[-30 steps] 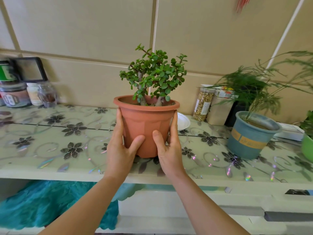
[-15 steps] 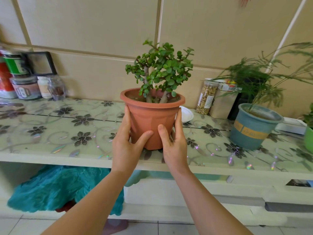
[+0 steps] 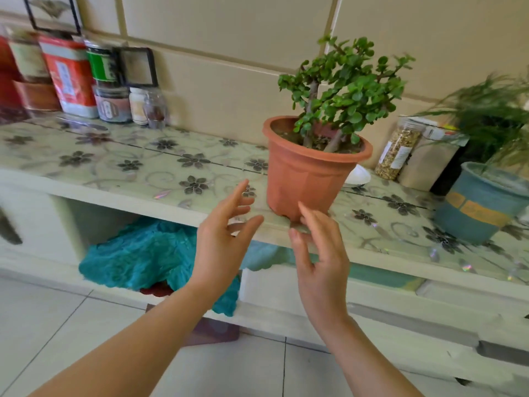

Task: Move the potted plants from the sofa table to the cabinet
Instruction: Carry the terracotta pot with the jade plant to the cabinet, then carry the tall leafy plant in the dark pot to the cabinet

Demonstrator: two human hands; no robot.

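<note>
- Head view, task item: the terracotta pot (image 3: pixel 307 179) with its small-leaved plant (image 3: pixel 340 87) stands upright on the surface (image 3: pixel 120 164), close to the near edge. No hand touches it; its base rests on the floral covering.
- Head view, left hand (image 3: pixel 221 239): fingers spread and relaxed, palm turned inward, holding nothing. It sits in front of the near edge, left of the pot and apart from it.
- Head view, right hand (image 3: pixel 320 253): fingers likewise spread and loose, holding nothing. It is just near of the pot's base; the fingertips overlap the pot in the picture, and contact cannot be confirmed.
- Assessment: the two palms face each other at roughly pot width, which suits a two-sided hold on the tapered wall. The pot looks set down and released; this item appears delivered.
- Head view, neighbouring items: a blue pot (image 3: pixel 481 207) with feathery foliage stands to the right, well apart. A jar of dried material (image 3: pixel 398 150) and a white dish (image 3: pixel 356 176) sit behind the terracotta pot, against the wall.
- Head view, far left: tins and jars (image 3: pixel 86 84) are grouped against the wall, leaving open surface between them and the pot.
- Risk noted: the pot stands near the front edge, so a nudge could tip it towards the floor.
</note>
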